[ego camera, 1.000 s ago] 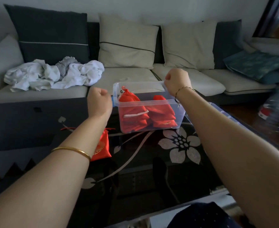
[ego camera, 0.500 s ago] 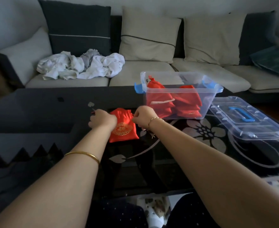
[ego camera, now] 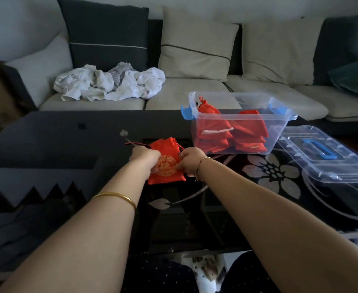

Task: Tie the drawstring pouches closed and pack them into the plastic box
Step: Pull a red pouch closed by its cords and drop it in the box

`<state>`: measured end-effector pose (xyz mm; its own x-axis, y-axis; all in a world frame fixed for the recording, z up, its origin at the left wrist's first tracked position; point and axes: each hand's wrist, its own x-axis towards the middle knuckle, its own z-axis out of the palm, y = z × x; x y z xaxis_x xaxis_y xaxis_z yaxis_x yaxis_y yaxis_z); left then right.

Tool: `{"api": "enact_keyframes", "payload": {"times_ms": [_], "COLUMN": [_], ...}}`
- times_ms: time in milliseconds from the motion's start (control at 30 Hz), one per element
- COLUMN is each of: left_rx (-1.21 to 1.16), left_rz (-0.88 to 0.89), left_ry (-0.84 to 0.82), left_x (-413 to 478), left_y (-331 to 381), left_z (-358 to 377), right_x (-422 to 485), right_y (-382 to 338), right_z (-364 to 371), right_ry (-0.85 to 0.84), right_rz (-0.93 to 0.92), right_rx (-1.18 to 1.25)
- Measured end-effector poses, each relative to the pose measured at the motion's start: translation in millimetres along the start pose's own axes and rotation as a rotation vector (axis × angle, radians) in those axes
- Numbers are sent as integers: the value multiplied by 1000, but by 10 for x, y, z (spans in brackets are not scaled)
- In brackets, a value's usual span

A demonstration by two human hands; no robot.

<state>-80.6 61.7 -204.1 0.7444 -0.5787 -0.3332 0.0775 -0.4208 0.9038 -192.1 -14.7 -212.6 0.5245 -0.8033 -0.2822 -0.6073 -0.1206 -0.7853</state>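
A red drawstring pouch (ego camera: 167,163) with a gold round emblem lies on the dark glass table (ego camera: 68,144), its gathered neck pointing away from me. My left hand (ego camera: 145,158) grips its left side, and a red cord trails out to the left past the knuckles. My right hand (ego camera: 190,160) pinches the pouch's right edge. Behind and to the right stands the clear plastic box (ego camera: 283,115) with blue latches, holding several red pouches (ego camera: 214,127).
The box's clear lid (ego camera: 330,157) with a blue handle lies on the table right of the box. A sofa (ego camera: 195,96) with cushions runs behind the table, with crumpled white cloth (ego camera: 108,83) on its left seat.
Both hands came down from the plastic box to the loose pouch on the table. They now hold it closer in, on both sides.
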Motion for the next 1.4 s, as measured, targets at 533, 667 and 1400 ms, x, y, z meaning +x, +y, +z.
{"api": "enact_keyframes", "payload": {"times_ms": [533,667,1400], "left_rx": [-11,-10,-46], "left_rz": [253,240,287], "left_ry": [-345,-305,-349], "left_x": [-423,-415,-455], "left_y": [283,290,292], "left_z": [131,223,187], "right_x": [-335,-398,-501], "right_y": [409,430,360], "right_z": [-617,-663,-827], "right_ry": [77,95,72], "right_rz": [-257,-278,-91], "right_rx": [126,129,806]}}
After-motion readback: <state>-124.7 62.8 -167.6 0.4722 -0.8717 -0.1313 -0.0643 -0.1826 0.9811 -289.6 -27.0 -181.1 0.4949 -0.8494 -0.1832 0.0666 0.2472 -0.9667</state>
